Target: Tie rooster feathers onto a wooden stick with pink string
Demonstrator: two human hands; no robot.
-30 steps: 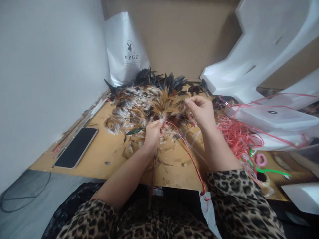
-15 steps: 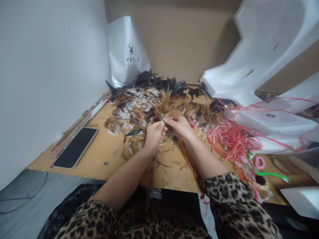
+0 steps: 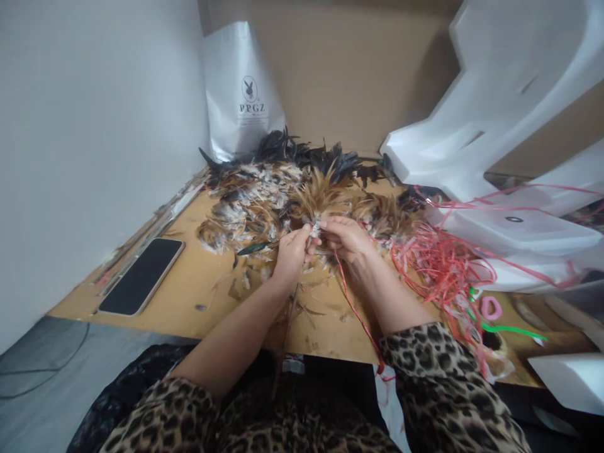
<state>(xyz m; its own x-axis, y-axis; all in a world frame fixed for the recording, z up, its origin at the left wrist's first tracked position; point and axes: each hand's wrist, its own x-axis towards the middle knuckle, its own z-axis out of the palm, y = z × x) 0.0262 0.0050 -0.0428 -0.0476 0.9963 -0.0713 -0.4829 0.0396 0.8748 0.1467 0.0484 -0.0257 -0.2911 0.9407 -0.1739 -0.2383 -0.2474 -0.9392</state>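
Observation:
Both hands meet over the middle of the wooden table at the base of a fanned bunch of brown feathers (image 3: 321,194). My left hand (image 3: 293,248) pinches the whitish quill ends from the left. From the right, my right hand (image 3: 346,236) grips the same bunch between thumb and fingers. A red string (image 3: 346,292) hangs from beneath my right hand and runs down past the table's front edge. Below my left hand a thin dark stick-like strand (image 3: 289,327) trails toward my lap. Heaped brown, white and black feathers (image 3: 255,195) lie just beyond my hands.
A phone (image 3: 141,277) lies on the table's left side. At the back left stands a silvery-white bag (image 3: 240,94). Tangled red string (image 3: 436,264) fills the right side, beside white foam-like pieces (image 3: 519,233), a pink ring (image 3: 491,308) and a green strip (image 3: 514,330).
My right hand has shifted slightly to the right, so the fingertips are a little farther apart and the white quill ends show between them. The feather bunch stays in place.

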